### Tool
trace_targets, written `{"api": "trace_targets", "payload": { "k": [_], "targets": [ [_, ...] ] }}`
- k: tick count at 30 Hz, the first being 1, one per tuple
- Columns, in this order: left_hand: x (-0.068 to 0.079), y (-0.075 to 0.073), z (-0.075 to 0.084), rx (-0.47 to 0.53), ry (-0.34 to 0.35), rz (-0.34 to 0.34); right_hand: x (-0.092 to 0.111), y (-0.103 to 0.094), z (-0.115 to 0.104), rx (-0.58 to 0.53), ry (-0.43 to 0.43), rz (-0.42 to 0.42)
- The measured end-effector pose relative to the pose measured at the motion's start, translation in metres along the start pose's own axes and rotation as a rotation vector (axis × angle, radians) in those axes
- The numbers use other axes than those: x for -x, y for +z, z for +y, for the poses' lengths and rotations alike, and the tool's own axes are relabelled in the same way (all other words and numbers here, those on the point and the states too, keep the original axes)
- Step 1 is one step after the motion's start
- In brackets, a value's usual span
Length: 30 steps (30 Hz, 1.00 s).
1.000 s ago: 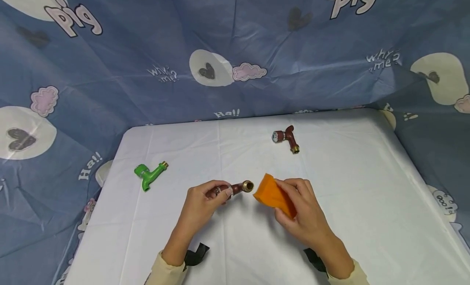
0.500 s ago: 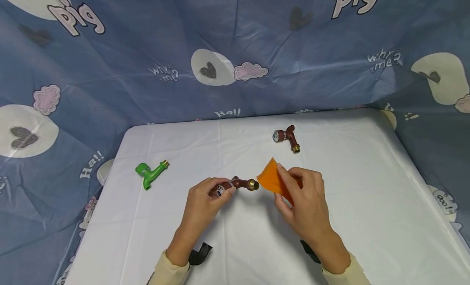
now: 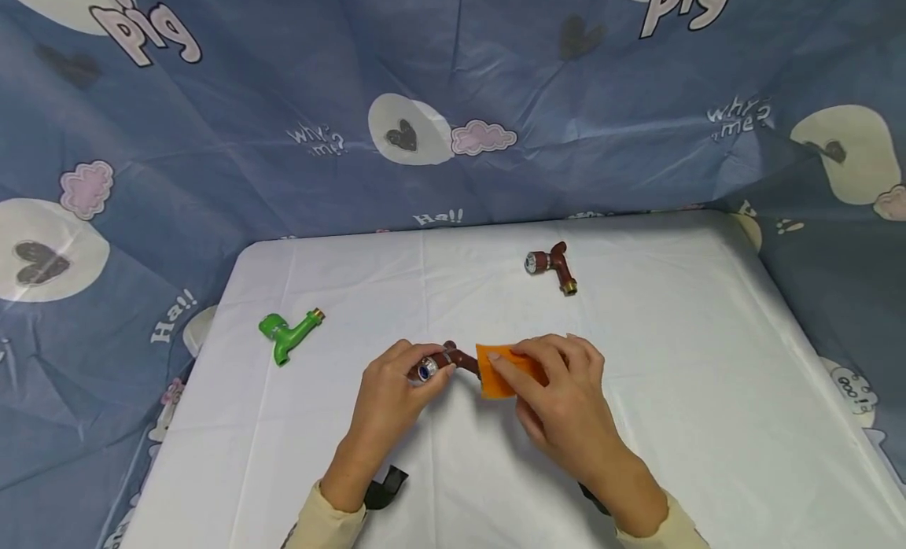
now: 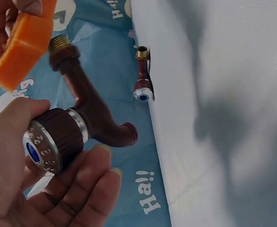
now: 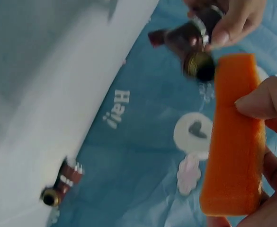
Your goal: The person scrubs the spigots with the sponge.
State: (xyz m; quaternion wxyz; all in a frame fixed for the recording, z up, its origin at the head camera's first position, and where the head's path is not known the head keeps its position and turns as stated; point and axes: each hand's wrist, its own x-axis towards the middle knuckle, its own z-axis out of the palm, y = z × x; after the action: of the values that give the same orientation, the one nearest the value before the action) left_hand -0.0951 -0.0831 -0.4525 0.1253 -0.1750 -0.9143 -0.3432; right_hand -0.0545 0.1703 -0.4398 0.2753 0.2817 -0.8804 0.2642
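My left hand (image 3: 398, 388) grips a dark red-brown faucet (image 4: 98, 111) by its round knob, which has a silver ring and a blue centre. The brass threaded end (image 4: 59, 43) of that faucet points toward my right hand (image 3: 566, 399). Pinched between the right thumb and fingers is an orange sponge (image 5: 236, 137), a folded soft pad. Its edge sits right at the brass end and covers it in the head view. In the left wrist view the sponge lies just beside the threads.
On the white-covered table (image 3: 340, 439) lies a green faucet (image 3: 290, 335) at the left. Another red-brown faucet (image 3: 554, 267) lies at the back, right of the middle. A blue printed cloth (image 3: 354, 53) hangs behind the table.
My right hand first moves up, then comes left and turns, bringing the orange sponge onto the brass end. The left hand turns the held faucet slightly.
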Motion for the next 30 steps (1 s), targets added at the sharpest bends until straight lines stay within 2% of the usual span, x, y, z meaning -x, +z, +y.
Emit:
{"api": "trace_targets", "payload": {
  "k": [5,11,18,22,30],
  "targets": [
    [-0.004,-0.005,0.0,-0.007,-0.001,0.018,0.007,0.009,-0.01,-0.018,-0.039,-0.066],
    [-0.005,-0.009,-0.003,-0.016,-0.032,0.033,0.018,0.009,-0.01,-0.017,0.04,-0.052],
    [-0.005,-0.007,-0.003,0.016,-0.042,0.062,0.025,0.018,-0.013,-0.14,0.068,-0.023],
    [-0.006,-0.007,-0.001,0.045,-0.055,0.067,0.024,0.024,-0.012,-0.178,0.116,-0.01],
    [-0.007,-0.01,-0.001,0.098,-0.119,0.037,0.028,0.028,-0.005,-0.262,0.198,-0.035]
  ]
}}
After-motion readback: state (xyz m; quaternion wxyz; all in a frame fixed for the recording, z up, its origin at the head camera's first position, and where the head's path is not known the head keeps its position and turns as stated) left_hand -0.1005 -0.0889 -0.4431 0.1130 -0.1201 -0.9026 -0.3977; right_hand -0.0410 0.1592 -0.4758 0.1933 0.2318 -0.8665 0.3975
